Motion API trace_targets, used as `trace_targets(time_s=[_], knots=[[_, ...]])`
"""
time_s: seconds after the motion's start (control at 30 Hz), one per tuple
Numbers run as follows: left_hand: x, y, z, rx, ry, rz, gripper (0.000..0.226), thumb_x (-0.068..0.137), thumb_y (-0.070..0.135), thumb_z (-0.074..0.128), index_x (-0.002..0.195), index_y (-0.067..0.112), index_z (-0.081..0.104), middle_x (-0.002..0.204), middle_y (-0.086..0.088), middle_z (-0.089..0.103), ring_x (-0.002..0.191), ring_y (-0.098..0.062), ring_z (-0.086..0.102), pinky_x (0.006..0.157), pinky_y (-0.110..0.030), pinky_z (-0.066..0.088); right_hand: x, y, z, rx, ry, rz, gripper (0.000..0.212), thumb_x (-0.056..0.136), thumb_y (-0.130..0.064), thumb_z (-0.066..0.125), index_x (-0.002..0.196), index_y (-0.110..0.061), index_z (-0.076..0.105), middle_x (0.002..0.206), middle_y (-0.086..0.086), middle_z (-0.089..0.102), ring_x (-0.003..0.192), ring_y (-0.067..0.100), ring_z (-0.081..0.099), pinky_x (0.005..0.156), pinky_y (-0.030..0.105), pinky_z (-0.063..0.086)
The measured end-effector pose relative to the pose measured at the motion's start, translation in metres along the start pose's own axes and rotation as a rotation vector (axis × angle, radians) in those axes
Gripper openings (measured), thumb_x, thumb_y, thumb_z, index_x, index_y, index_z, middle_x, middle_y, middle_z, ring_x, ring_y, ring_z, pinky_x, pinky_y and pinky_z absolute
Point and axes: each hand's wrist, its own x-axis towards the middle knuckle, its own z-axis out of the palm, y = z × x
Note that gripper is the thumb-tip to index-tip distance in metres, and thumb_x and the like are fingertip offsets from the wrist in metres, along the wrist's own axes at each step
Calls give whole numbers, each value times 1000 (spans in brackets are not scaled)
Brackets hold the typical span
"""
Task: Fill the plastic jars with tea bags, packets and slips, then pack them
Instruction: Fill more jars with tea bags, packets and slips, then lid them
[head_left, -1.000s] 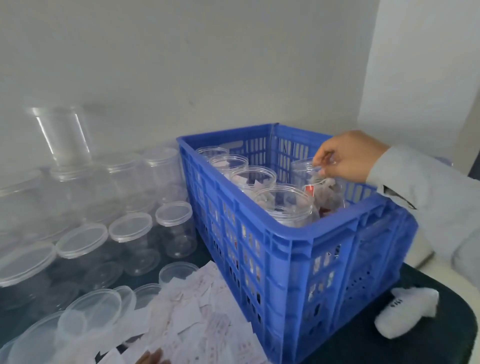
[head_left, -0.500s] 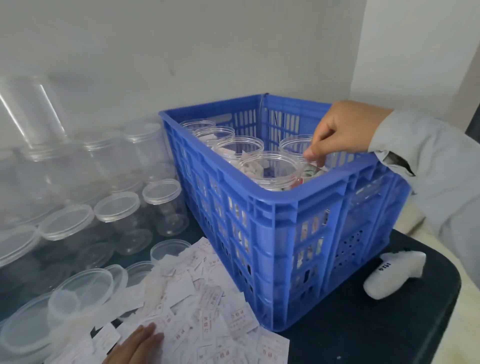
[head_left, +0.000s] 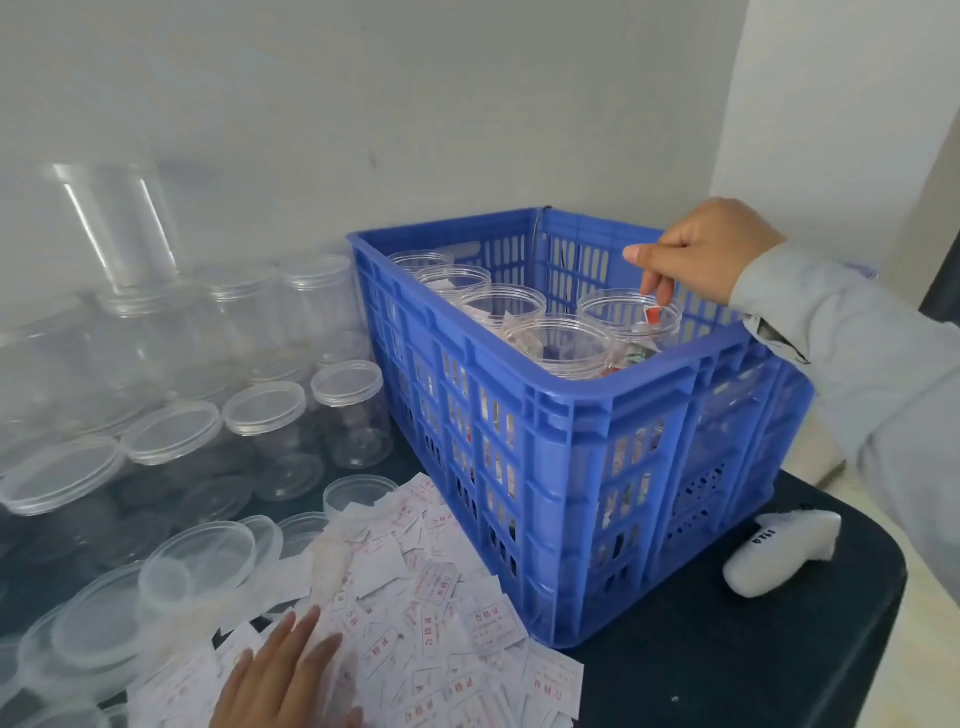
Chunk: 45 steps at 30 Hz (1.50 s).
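Mid-task, by my read. Crate (head_left: 571, 441) on tabletop (head_left: 727, 649) holds 5 open jars (head_left: 558, 343), all w/ some packets inside, no lids on. R hand (head_left: 711, 254) over rear-right jar (head_left: 631, 312), fingers (head_left: 652, 280) curled downward at the rim; can't tell if they pinch anything. L hand (head_left: 291, 675) flat on slips (head_left: 415, 597), fingers straight. Left to do: slips in, lidding, plus many empty jars (head_left: 270, 415) beside crate.

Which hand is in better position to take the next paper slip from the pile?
Probably the left hand: it lies flat on the slips already. The right hand is over the open jar in the blue crate.
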Motion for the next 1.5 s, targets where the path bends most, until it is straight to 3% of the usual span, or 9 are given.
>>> trace_targets(time_s=[0.1,0.3,0.53,0.63,0.7,0.87,1.1,1.2,1.5], knots=[[-3,-5,-2,149,-15,134,58,94,58,16,95,21,61,102,-16,70,142,4,0,115,-27,6,-1,-1,2,-38,-23,43,40,94,-36,55,60,-18,67,62,-2,66,61,8,54,58,17,36],[13,-20,-35,284,-30,232,69,96,51,15,89,15,74,112,-13,68,121,-26,47,112,-39,13,-8,-11,-5,-104,132,53,42,95,-35,52,57,-22,63,70,5,69,59,12,55,69,26,38],[16,-76,-132,364,-95,-18,67,93,60,14,100,23,69,116,2,65,111,-21,61,107,-40,32,-29,-71,10,126,275,-48,36,93,-30,56,61,-19,66,64,6,66,60,22,61,50,10,42],[-9,-105,-160,307,-95,-170,68,89,68,17,100,25,69,115,2,65,108,-23,62,96,-50,44,-36,-124,16,85,278,-208,39,93,-29,56,65,-5,69,61,11,66,58,15,62,64,16,49],[-29,-119,-167,253,-27,-268,57,88,66,30,103,26,67,120,4,61,112,-21,58,98,-46,41,-43,-166,26,-58,352,-355,49,92,-36,53,64,3,66,57,20,58,62,37,58,60,35,47],[-54,-139,-161,161,-91,-388,30,91,52,42,119,43,44,135,25,34,128,0,34,108,-21,21,-52,-268,79,-196,229,-541,50,92,-35,50,50,-13,34,55,7,41,60,30,42,56,29,28],[-49,-134,-156,105,-104,-293,35,90,54,44,124,42,47,125,30,34,123,8,35,107,-15,22,17,-333,188,-128,-97,-365,21,90,-25,50,91,-11,66,94,8,64,88,29,57,65,27,43],[-46,-135,-164,132,-126,-231,33,63,55,63,89,35,71,97,23,62,89,5,62,81,-14,49,56,-357,225,0,-183,-170,50,89,-35,56,129,-7,50,130,14,53,118,33,51,94,35,43],[-45,-148,-160,82,27,-219,29,71,40,47,86,32,69,88,19,63,81,0,61,78,-15,49,139,-397,283,411,-59,308,109,77,-52,70,150,-6,4,150,16,31,139,30,29,113,38,24]])
